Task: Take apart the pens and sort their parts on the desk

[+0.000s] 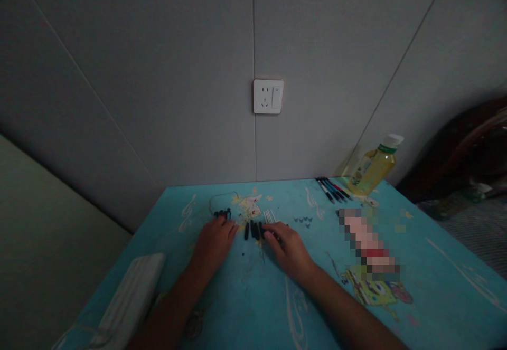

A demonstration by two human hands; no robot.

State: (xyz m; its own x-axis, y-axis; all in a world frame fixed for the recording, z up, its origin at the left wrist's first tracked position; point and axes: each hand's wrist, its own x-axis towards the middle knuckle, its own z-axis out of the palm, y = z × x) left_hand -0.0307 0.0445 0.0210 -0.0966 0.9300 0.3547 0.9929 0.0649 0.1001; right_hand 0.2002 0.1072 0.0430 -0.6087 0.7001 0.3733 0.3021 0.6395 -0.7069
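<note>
My left hand (214,240) rests on the table, its fingers stretched forward and a little apart. Its fingertips touch or lie just in front of a cluster of small dark pieces (222,213), partly hidden. My right hand (291,248) is loosely curved, thumb apart from the forefinger, its tips against the right end of a row of short black tubes (254,229) that look like pen barrel parts. Several thin white sticks (269,215), like pen refills, lie behind it. Small grey clip-like pieces (303,219) lie to its right.
Several pens (332,189) lie at the back right beside a bottle of yellow drink (374,165). A blurred-out flat item (366,239) is at right. A white keyboard-like object (130,297) sits at left on the blue patterned table (245,308). A wall socket (268,96) is behind.
</note>
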